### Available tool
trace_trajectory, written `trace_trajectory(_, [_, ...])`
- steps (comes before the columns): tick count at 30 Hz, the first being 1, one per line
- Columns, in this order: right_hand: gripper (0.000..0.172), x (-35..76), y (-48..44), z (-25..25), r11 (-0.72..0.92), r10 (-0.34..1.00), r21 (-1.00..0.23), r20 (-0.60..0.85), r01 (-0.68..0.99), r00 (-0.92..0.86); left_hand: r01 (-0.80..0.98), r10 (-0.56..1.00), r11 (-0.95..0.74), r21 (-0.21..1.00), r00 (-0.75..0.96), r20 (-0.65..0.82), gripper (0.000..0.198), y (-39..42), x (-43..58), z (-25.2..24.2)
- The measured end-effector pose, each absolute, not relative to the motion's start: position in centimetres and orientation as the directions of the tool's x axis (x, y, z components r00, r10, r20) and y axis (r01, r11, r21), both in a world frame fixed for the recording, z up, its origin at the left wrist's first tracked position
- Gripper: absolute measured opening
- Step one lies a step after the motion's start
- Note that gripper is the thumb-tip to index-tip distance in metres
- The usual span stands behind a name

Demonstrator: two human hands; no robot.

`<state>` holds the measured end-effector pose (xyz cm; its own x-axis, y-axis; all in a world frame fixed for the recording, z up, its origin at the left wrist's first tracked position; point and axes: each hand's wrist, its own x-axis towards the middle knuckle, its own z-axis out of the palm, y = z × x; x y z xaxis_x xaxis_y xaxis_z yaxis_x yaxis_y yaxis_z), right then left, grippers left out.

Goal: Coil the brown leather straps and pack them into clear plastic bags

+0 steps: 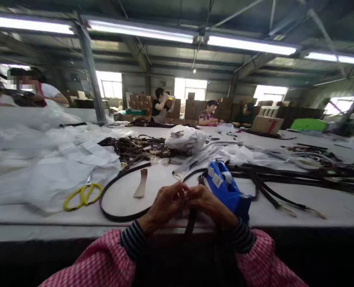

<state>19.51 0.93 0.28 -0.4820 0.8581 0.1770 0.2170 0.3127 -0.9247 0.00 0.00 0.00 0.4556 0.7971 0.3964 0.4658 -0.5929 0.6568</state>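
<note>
My left hand (166,204) and my right hand (206,202) meet over the table's front edge, fingertips pinched together. Between them they grip a dark strap (191,224), part of which hangs down below my right fingers. The exact spot they pinch is hidden by the fingers. To the left, a length of dark strap (103,201) curves in a wide loop and runs behind my left hand. A short beige and brown strip (141,184) lies inside that loop. Just beyond my hands rests a small metal ring (177,176). A blue bag (221,185) with white labels stands beside my right hand.
Yellow-handled scissors (83,197) lie at left by white plastic sheeting (72,171). A pile of dark straps (135,148) and a white plastic bag (186,138) sit farther back. Long straps with metal clips (313,211) extend right. Several people are around the far side, near a cardboard box (266,125).
</note>
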Motion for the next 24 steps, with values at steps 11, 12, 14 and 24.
trace_trajectory(11, [0.01, 18.4, 1.4, 0.1, 0.402, 0.88, -0.811, 0.213, 0.426, -0.425, 0.704, 0.832, -0.554, 0.443, 0.448, 0.329, 0.01, -2.0, -1.2, 0.2])
trace_trajectory(12, [0.012, 18.5, 1.5, 0.5, 0.413, 0.869, -0.789, 0.191, 0.455, -0.457, 0.713, 0.829, -0.56, 0.422, 0.471, 0.303, 0.013, -2.1, -1.2, 0.4])
trace_trajectory(14, [0.016, 18.7, 1.6, 1.8, 0.449, 0.834, -0.731, 0.137, 0.513, -0.535, 0.709, 0.813, -0.581, 0.398, 0.516, 0.268, 0.016, -1.9, -1.1, 0.6])
trace_trajectory(24, [0.018, 17.4, 0.4, 5.2, 0.775, 0.628, -0.153, 0.081, 0.613, -0.774, 0.667, 0.779, -0.625, 0.406, 0.558, 0.284, 0.018, -0.3, -1.9, -0.4])
